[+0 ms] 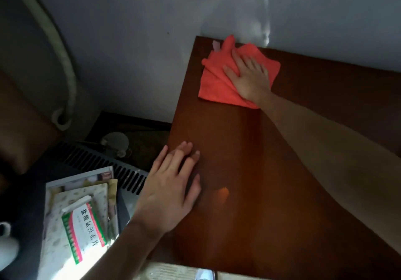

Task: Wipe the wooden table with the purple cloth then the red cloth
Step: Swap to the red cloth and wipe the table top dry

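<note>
The red cloth [217,84] lies spread on the far left corner of the wooden table [249,193], close to the wall. My right hand [249,75] presses flat on it, fingers straight and spread, the arm reaching in from the right. My left hand [173,190] rests flat on the table's left edge, nearer to me, with straight fingers and nothing in it. No purple cloth shows in the head view. A small pale object [216,45] peeks out behind the red cloth at the table's back corner.
A grey wall stands right behind the table. Left of the table, lower down, sits a dark vented surface [97,162] with a stack of papers and a green-and-white box [83,229]. A pale hose [65,62] curves down the wall at the left.
</note>
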The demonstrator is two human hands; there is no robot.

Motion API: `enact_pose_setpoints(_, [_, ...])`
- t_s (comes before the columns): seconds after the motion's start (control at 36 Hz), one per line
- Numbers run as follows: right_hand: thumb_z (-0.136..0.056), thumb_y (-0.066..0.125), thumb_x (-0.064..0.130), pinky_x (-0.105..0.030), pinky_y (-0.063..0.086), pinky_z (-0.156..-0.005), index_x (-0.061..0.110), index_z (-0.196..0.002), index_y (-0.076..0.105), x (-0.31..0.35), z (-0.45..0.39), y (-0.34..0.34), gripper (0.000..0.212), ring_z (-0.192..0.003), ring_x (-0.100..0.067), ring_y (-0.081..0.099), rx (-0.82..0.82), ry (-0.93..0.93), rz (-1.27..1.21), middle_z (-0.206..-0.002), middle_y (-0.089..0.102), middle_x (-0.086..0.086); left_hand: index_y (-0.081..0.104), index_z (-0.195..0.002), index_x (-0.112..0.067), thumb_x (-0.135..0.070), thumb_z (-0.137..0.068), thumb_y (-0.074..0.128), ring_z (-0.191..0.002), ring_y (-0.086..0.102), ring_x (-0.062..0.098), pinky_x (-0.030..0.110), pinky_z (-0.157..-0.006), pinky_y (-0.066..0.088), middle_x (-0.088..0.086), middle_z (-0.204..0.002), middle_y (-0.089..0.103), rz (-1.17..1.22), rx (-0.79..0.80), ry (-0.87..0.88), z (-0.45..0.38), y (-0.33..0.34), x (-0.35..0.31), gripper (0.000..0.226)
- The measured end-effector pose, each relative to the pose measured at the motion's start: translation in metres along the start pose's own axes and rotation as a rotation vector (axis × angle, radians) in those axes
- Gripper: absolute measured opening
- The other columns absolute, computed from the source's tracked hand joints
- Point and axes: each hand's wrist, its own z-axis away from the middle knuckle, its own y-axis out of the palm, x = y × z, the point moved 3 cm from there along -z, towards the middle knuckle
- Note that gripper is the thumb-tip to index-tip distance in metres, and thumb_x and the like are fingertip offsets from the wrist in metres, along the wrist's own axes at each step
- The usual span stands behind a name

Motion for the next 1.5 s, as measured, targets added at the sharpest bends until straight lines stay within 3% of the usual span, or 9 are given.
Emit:
enact_pose_setpoints(0.28, [-0.095,0.013,0.073,-0.045,0.01,-0.126,0.04,-0.163,0.013,-0.007,0.231,-0.014,0.076,-0.158,-0.024,0.018,0.035,0.021,0.026,-0.169,0.027,-0.002,0.059,-0.134,-0.01,-0.034,-0.099,0.039,-0.136,0.049,0.029,0.047,-0.118,0.03,0.014,-0.142,0.056,-0.05,-0.008,-0.008,0.006,0.001,0.0,0.047])
enact_pose_setpoints(0.39, [-0.1,0.021,0.07,-0.046,0.017,-0.127,0.038,-0.162,0.02,0.002,0.324,-0.019,0.07,-0.158,-0.021,0.02,0.027,-0.114,0.031,-0.168,0.03,0.001,0.057,-0.136,-0.01,-0.034,-0.099,0.038,-0.137,0.048,0.029,0.046,-0.119,0.028,0.013,-0.143,0.055,-0.061,0.004,-0.014,0.008,-0.002,-0.002,0.048])
enact_pose_setpoints(0.53, [-0.102,0.029,0.068,-0.046,0.015,-0.128,0.04,-0.163,0.018,-0.001,0.375,-0.025,0.068,-0.16,-0.013,0.007,0.108,-0.323,0.051,-0.172,0.015,0.01,0.058,-0.136,-0.008,-0.033,-0.099,0.038,-0.136,0.05,0.03,0.05,-0.117,0.032,0.015,-0.142,0.056,-0.099,0.003,-0.011,0.01,-0.002,-0.004,0.049])
enact_pose_setpoints(0.75, [-0.1,0.04,0.068,-0.038,0.01,-0.127,0.044,-0.16,0.024,-0.034,0.31,-0.033,0.067,-0.159,-0.012,0.011,0.201,-0.524,0.035,-0.171,0.02,0.01,0.063,-0.119,-0.008,-0.034,-0.095,0.043,-0.119,0.058,0.032,0.049,-0.11,0.035,0.014,-0.128,0.061,-0.163,-0.006,-0.028,-0.005,-0.005,-0.014,0.041])
enact_pose_setpoints(0.92, [-0.097,0.022,0.078,-0.047,0.022,-0.125,0.042,-0.161,0.022,-0.07,0.202,-0.035,0.073,-0.158,-0.017,0.019,0.2,-0.447,0.078,-0.169,0.027,0.005,0.051,-0.143,-0.014,-0.047,-0.099,0.035,-0.143,0.042,0.023,0.046,-0.119,0.026,0.008,-0.15,0.048,-0.069,0.09,-0.03,-0.013,0.01,-0.028,0.057])
enact_pose_setpoints(1.03, [-0.091,0.014,0.085,-0.048,0.021,-0.122,0.044,-0.161,0.019,-0.089,0.128,-0.04,0.081,-0.158,-0.019,0.019,0.209,-0.368,0.062,-0.169,0.028,0.001,0.043,-0.151,-0.019,-0.051,-0.1,0.032,-0.15,0.031,0.018,0.047,-0.122,0.021,0.006,-0.156,0.042,-0.111,0.133,-0.032,-0.013,0.013,-0.029,0.06])
enact_pose_setpoints(1.25, [-0.089,0.016,0.088,-0.052,0.023,-0.123,0.043,-0.161,0.022,-0.124,0.006,-0.047,0.085,-0.154,-0.026,0.029,0.173,-0.337,0.057,-0.166,0.034,-0.006,0.032,-0.157,-0.025,-0.054,-0.103,0.026,-0.154,0.019,0.013,0.048,-0.122,0.023,0.001,-0.164,0.029,-0.167,0.217,-0.05,-0.016,0.015,-0.031,0.062])
enact_pose_setpoints(1.39, [-0.093,0.025,0.077,-0.04,0.024,-0.12,0.032,-0.16,0.032,-0.134,-0.045,-0.049,0.082,-0.148,-0.03,0.039,0.088,-0.34,0.077,-0.161,0.043,-0.01,0.027,-0.159,-0.03,-0.057,-0.103,0.024,-0.154,0.016,0.01,0.043,-0.123,0.017,-0.003,-0.165,0.026,-0.154,0.213,-0.056,-0.02,0.015,-0.027,0.061])
enact_pose_setpoints(1.5, [-0.092,0.021,0.08,-0.043,0.027,-0.12,0.034,-0.16,0.03,-0.139,-0.057,-0.045,0.083,-0.147,-0.029,0.04,0.001,-0.225,0.076,-0.16,0.043,-0.009,0.032,-0.157,-0.028,-0.056,-0.102,0.027,-0.154,0.021,0.012,0.044,-0.123,0.021,-0.001,-0.163,0.03,-0.156,0.199,-0.067,-0.023,0.014,-0.026,0.062])
